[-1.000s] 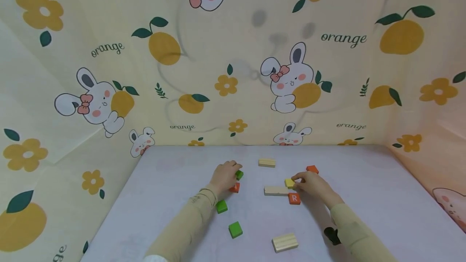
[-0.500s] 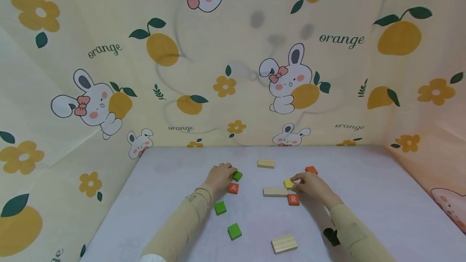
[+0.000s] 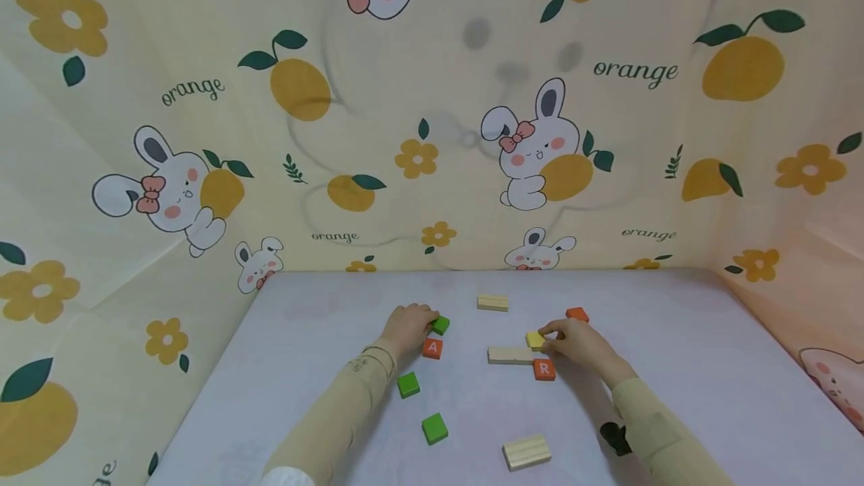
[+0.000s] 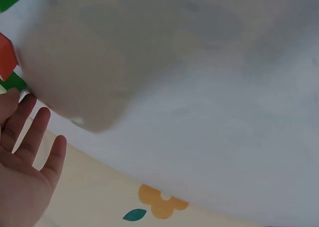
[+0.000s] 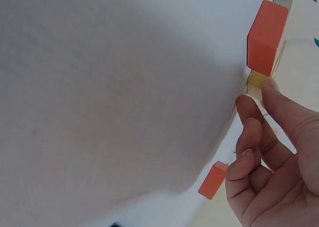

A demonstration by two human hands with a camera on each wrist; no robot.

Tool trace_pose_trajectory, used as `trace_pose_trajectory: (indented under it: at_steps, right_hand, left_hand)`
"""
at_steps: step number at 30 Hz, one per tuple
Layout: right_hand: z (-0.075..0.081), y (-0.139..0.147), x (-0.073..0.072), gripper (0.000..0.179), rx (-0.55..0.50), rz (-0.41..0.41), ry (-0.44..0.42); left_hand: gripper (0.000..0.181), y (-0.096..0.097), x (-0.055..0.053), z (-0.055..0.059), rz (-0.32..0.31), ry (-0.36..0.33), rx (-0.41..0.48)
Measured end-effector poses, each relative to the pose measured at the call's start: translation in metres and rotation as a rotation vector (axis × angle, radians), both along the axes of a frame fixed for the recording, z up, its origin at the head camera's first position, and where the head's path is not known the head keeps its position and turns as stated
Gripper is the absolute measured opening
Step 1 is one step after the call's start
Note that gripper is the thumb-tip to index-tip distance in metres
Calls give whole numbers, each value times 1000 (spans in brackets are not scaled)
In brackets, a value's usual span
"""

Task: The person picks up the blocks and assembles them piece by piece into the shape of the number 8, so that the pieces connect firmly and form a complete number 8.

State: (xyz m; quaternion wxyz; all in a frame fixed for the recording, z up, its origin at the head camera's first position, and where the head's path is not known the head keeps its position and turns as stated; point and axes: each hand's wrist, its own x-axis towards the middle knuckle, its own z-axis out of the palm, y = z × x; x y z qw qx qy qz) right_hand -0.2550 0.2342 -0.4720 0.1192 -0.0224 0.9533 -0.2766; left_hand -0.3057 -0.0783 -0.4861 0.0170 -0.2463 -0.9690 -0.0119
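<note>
My right hand (image 3: 582, 345) pinches a yellow block (image 3: 535, 340) just beyond the orange R block (image 3: 544, 370); my left hand (image 3: 408, 327) pinches a green block (image 3: 442, 324) beyond and well left of it. The 2 pinched pieces look light, stiff and sturdy, best held by opposite sides.

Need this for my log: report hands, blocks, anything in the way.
Left hand pinches farthest green block. Right hand pinches yellow block. Possible snags: orange A block near the green, orange R block near the yellow.
</note>
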Motion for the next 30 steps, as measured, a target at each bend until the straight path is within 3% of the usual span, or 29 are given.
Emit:
trace_pose_trajectory:
  at_steps: [7, 14, 20, 25, 30]
  right_hand:
    - [-1, 0, -1, 31, -8, -3, -10]
    - [-3, -1, -1, 31, -8, -21, -18]
    - [-2, 0, -2, 31, -15, -12, -11]
    - [-1, 0, 0, 31, -21, -12, -5]
    - [0, 1, 1, 31, -20, -1, 6]
  left_hand:
    - [30, -1, 0, 1, -3, -7, -36]
    - [30, 3, 1, 3, -18, 27, -80]
    - [22, 9, 1, 6, 6, 34, -101]
    - [16, 15, 2, 12, 43, -30, -29]
    - [15, 22, 3, 14, 32, -89, 37]
